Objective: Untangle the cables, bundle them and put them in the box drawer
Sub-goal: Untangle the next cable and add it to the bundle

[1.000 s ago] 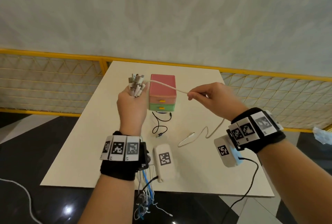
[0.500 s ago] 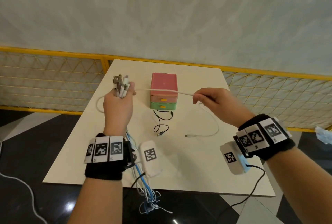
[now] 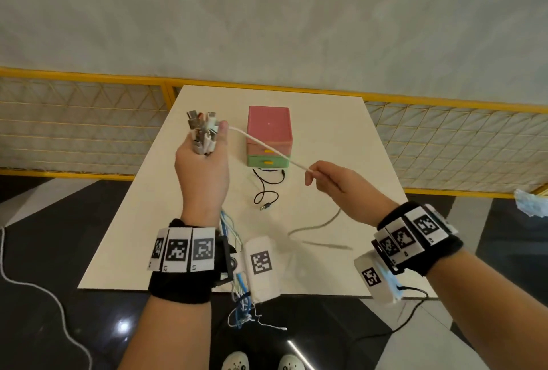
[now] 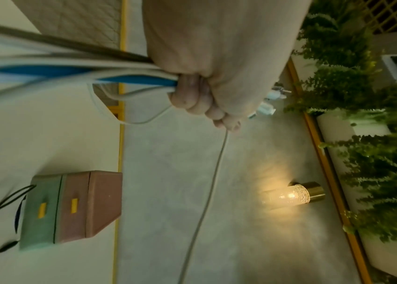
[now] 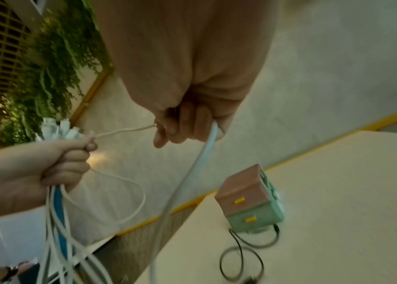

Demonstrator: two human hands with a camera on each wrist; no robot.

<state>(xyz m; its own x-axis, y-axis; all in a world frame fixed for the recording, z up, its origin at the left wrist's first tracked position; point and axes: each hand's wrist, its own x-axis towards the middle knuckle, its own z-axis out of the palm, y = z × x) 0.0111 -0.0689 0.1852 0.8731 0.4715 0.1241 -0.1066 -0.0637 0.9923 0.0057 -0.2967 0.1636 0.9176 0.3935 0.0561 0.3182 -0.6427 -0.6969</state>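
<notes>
My left hand point(image 3: 204, 162) point(image 5: 46, 163) grips a bundle of white and blue cables point(image 3: 204, 132) point(image 4: 131, 80), plug ends sticking up above the fist and the lengths hanging below the wrist off the table's front edge. One white cable point(image 3: 267, 147) point(image 5: 124, 130) runs taut from that fist to my right hand point(image 3: 329, 180) point(image 5: 180, 124), which pinches it; its tail point(image 3: 314, 227) trails blurred onto the table. The pink and green drawer box point(image 3: 269, 137) point(image 4: 71, 207) point(image 5: 248, 199) stands behind with both drawers closed. A black cable point(image 3: 265, 191) point(image 5: 241, 255) lies coiled in front of it.
The cream table point(image 3: 341, 144) is ringed by a yellow mesh fence point(image 3: 444, 138). A lit wall lamp point(image 4: 292, 194) and green plants point(image 4: 362, 96) show in the left wrist view. Dark floor lies below the table's front edge, with a white cord point(image 3: 44, 295) on it.
My left hand rose and shifted right with the bundle. My right hand dropped lower and nearer, drawing the white cable down across the box; its tail swung on the table.
</notes>
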